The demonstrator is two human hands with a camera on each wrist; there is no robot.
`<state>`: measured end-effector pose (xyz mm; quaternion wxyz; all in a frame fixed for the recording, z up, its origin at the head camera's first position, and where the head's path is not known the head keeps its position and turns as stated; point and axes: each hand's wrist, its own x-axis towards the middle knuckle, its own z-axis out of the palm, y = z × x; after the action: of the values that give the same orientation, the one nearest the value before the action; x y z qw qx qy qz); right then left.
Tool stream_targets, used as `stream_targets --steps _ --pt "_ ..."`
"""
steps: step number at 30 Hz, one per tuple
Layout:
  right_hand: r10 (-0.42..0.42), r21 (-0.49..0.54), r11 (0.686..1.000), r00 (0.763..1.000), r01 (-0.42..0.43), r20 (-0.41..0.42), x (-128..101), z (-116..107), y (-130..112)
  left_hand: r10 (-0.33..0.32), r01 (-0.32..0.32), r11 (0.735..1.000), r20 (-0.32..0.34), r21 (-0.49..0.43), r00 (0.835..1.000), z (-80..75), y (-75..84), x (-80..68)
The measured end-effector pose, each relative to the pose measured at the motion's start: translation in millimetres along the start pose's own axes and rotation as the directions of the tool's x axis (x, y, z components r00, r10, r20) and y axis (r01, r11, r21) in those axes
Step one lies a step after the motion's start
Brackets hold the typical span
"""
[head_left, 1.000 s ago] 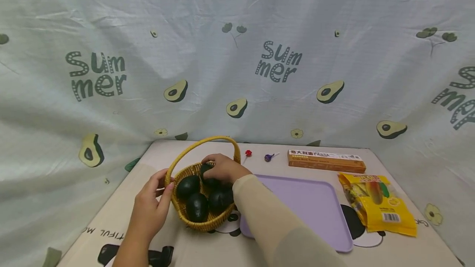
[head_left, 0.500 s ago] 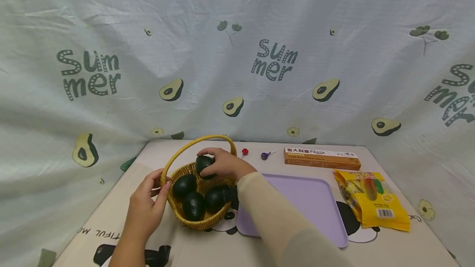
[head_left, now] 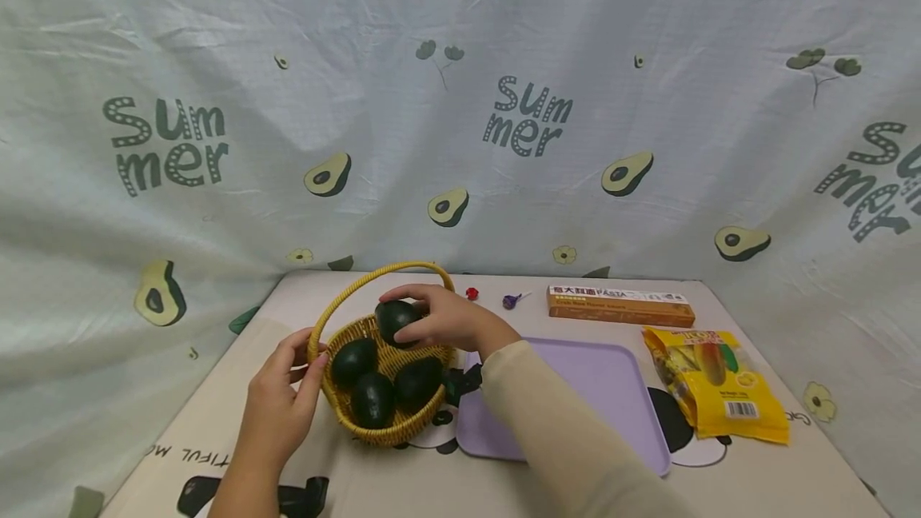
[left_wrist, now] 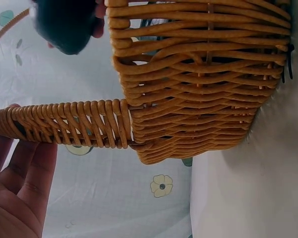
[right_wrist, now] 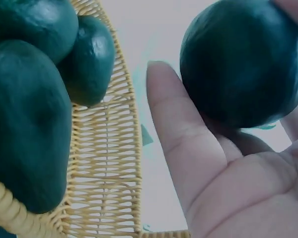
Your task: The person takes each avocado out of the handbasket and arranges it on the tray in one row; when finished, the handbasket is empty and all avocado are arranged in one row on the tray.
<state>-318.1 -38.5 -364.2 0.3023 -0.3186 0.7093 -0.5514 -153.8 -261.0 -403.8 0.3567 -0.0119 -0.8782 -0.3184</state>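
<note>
So it's a pale table point(head_left: 309, 302) pushed up near the backdrop, with dark lettering point(head_left: 189, 455) printed on top around 8 o'clock, plus a black-and-white print point(head_left: 669, 420) out at 4. Wicker basket point(head_left: 384, 434) is sitting over at 9. Flat lilac tray point(head_left: 597, 382) runs from about the middle out toward 3, and past it there's a shiny yellow bag point(head_left: 719, 386), also roughly 3. Long pasta box point(head_left: 621, 308) lies sideways at 1. Oh, and two lollipops up around 12, red one point(head_left: 472, 293) and purple one point(head_left: 510, 302), near each other.

The left hand point(head_left: 281, 390) grips the basket handle point(head_left: 410, 265); the right hand point(head_left: 455, 318) holds an avocado point(head_left: 393, 320).
</note>
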Motion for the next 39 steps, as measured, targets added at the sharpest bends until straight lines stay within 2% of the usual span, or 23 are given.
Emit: stream_targets --steps 5,11,19,25,32,39 --pt "-0.033 0.014 0.999 0.999 0.032 0.039 -13 -3 -2 0.009 -0.009 1.0 0.001 -0.001 1.0 -0.5 0.0 0.2" --pt "-0.083 -0.029 0.996 0.995 0.084 0.06 -26 -8 3 0.013 -0.013 1.0 0.003 -0.002 1.0 -0.8 -0.4 0.5" --pt "-0.087 -0.11 0.99 0.996 0.086 -0.01 -44 -13 6 0.014 -0.014 1.0 0.003 0.006 1.0 -0.3 -2.2 -0.2" --pt "-0.071 -0.105 0.992 0.997 0.067 -0.034 -56 -14 8 0.004 -0.004 1.0 -0.005 0.005 1.0 -0.7 -1.6 0.3" --pt "-0.117 -0.15 0.983 0.989 0.102 -0.093 -65 -19 18 0.006 -0.006 1.0 -0.004 -0.009 1.0 -0.4 -0.8 0.8" --pt "-0.14 -0.105 0.987 0.976 0.124 -0.167 -71 -22 31 -0.003 0.003 1.0 -0.005 -0.006 1.0 0.5 -0.3 0.4"
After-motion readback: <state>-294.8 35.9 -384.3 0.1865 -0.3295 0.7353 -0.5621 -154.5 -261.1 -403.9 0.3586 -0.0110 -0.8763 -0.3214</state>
